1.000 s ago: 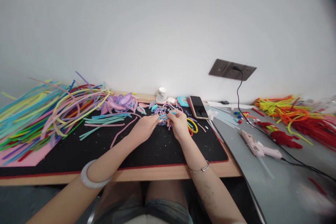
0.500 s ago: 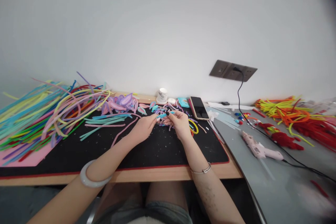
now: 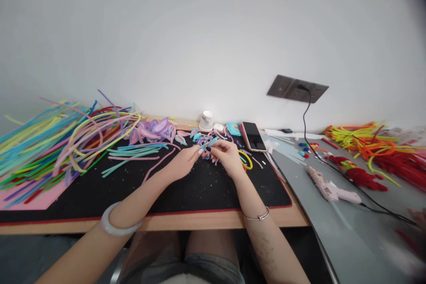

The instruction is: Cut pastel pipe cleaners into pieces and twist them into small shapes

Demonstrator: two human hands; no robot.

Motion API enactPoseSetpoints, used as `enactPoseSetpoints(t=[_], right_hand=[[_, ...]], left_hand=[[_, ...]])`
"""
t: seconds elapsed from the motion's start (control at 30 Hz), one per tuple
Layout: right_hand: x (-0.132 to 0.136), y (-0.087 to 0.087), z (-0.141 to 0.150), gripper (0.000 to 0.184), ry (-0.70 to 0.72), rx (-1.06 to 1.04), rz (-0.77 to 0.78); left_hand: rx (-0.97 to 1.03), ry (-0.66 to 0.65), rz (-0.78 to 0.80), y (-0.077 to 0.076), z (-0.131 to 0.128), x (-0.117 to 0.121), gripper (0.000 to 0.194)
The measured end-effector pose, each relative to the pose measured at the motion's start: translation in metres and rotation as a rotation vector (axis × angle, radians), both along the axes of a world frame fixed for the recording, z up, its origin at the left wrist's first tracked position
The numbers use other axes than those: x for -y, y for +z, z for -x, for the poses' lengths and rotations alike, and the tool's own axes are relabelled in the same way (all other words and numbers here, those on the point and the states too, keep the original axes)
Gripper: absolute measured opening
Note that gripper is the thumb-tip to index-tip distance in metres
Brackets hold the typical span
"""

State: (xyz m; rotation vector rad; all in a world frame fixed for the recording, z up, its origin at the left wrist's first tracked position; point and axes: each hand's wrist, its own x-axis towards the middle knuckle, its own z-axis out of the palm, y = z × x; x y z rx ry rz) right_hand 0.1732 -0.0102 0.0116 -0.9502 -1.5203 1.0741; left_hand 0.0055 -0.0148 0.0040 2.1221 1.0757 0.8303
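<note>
The blue stem (image 3: 210,141) lies crosswise between my left hand (image 3: 183,163) and my right hand (image 3: 227,156), neither clearly nearer; both have fingertips pinched narrow on it, just above the small coiled pieces (image 3: 213,154) on the black mat (image 3: 196,193); its exact ends I can't tell.

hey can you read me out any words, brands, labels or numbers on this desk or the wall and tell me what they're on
No text is readable.
White cup: printed marking, too small.
Blue packet: any print is too blurred.
Wall socket panel: small marks, unreadable.
</note>
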Motion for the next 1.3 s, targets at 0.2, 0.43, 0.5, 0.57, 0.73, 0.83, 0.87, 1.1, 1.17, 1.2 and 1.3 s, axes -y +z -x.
enactPoseSetpoints(t=[0.2,0.43,0.5,0.57,0.73,0.83,0.87,1.1,1.17,1.2,1.3], right_hand=[[0.003,0.005,-0.003,0.016,-0.092,0.303,-0.384],[0.004,0.008,-0.006,0.022,-0.131,0.432,-0.479],[0.003,0.010,-0.007,0.019,-0.056,0.439,-0.480],[0.003,0.010,-0.008,0.020,0.026,0.440,-0.467],[-0.001,0.003,-0.013,0.013,0.022,0.508,-0.370],[-0.002,0.002,-0.015,0.012,-0.027,0.543,-0.324],[-0.002,0.002,-0.015,0.012,-0.032,0.548,-0.317],[0.000,0.003,-0.011,0.012,-0.053,0.519,-0.328],[0.000,0.003,-0.009,0.010,-0.030,0.488,-0.349],[0.000,0.004,-0.008,0.011,-0.011,0.468,-0.361],[0.001,0.004,-0.005,0.012,0.032,0.410,-0.394]], left_hand=[[0.110,-0.160,0.175,-0.001,0.005,-0.001,0.030],[0.164,-0.243,0.312,0.004,0.011,-0.004,0.035],[0.156,-0.258,0.315,0.002,0.012,-0.005,0.035],[0.149,-0.277,0.313,0.000,0.013,-0.007,0.036],[0.095,-0.278,0.258,-0.003,0.014,-0.009,0.037],[0.079,-0.258,0.241,-0.002,0.014,-0.008,0.039],[0.079,-0.246,0.235,-0.002,0.013,-0.008,0.039],[0.088,-0.165,0.205,0.000,0.013,-0.007,0.040],[0.081,-0.161,0.183,0.000,0.014,-0.007,0.039],[0.074,-0.163,0.170,0.000,0.014,-0.007,0.039],[0.059,-0.188,0.142,-0.002,0.014,-0.008,0.038]])
